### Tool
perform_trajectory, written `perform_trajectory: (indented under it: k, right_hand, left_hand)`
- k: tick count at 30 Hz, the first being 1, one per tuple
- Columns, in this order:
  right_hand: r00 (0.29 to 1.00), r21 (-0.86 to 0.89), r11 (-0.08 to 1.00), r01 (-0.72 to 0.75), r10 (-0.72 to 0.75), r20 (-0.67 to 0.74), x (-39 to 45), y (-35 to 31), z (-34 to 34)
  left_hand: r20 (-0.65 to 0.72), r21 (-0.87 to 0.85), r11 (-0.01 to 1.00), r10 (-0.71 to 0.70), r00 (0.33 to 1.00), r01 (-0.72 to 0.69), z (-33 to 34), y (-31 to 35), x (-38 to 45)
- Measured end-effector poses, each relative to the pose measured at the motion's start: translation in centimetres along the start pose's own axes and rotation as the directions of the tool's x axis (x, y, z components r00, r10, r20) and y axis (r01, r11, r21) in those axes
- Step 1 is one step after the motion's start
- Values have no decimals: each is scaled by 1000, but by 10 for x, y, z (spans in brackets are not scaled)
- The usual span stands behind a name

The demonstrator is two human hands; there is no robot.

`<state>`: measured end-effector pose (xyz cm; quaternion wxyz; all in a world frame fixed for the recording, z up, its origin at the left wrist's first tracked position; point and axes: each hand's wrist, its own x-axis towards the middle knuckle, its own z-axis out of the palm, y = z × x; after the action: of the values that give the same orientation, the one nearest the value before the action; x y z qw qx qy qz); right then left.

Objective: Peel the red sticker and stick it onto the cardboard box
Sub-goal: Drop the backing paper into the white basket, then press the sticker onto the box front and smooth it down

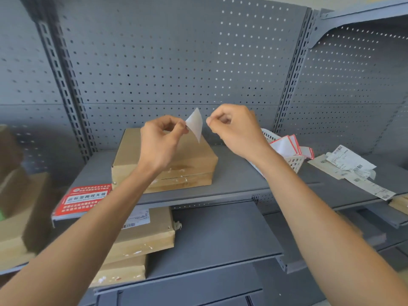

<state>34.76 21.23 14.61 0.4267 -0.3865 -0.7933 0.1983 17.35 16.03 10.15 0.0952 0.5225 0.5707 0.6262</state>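
My left hand (pixel 160 140) pinches one corner of a small white sheet (pixel 195 124) between thumb and forefinger. The sheet hangs in the air above a flat cardboard box (pixel 194 162) on the grey shelf (pixel 238 180), and only its white side shows. My right hand (pixel 234 129) is just right of the sheet, thumb and forefinger pinched together, with nothing visible between them. A larger red sticker (pixel 85 199) with white print lies at the shelf's front left edge, below my left forearm.
A white basket (pixel 291 162) holding red-bordered labels (pixel 287 146) stands right of the box. Used shipping labels (pixel 351 166) lie further right. More cardboard boxes (pixel 143 237) are stacked on the lower shelf and at far left. A perforated grey panel backs the shelf.
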Motion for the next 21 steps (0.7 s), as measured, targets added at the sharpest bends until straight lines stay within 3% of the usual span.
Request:
perform_trajectory:
  k: [6, 13, 17, 21]
  right_hand:
    - [996, 62, 994, 86, -88, 33, 10, -38, 58]
    - [996, 160, 986, 46, -58, 73, 13, -65, 95]
    - [991, 191, 979, 72, -92, 95, 10, -76, 102]
    - [992, 214, 972, 100, -114, 57, 6, -77, 102]
  left_hand:
    - [-122, 228, 966, 156, 980, -125, -46, -5, -15]
    - [-96, 543, 756, 489, 867, -367, -86, -14, -23]
    - [-72, 607, 682, 558, 826, -407, -95, -18, -24]
    - [-77, 543, 728, 539, 838, -418, -101, -12, -28]
